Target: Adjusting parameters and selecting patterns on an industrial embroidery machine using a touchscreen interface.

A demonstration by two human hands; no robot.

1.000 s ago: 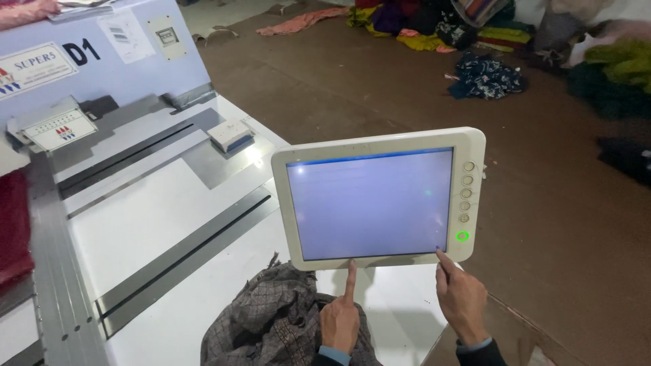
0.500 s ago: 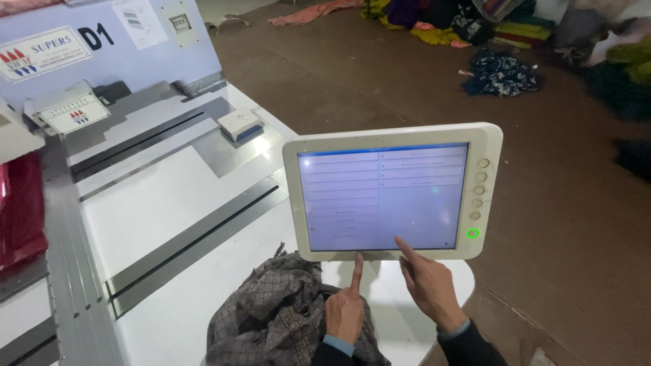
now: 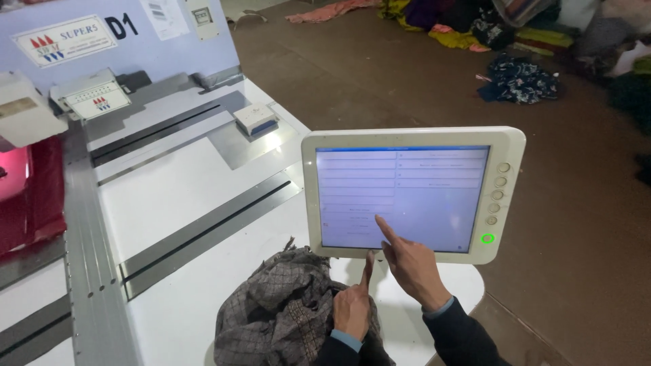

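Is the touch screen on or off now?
On: the touch screen glows pale with rows, and a green light shines beside it.

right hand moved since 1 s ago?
Yes. The right hand went from the panel's bottom edge up and left onto the screen.

touch panel (image 3: 413, 193) right of table (image 3: 183, 196), cloth (image 3: 285, 312) before.
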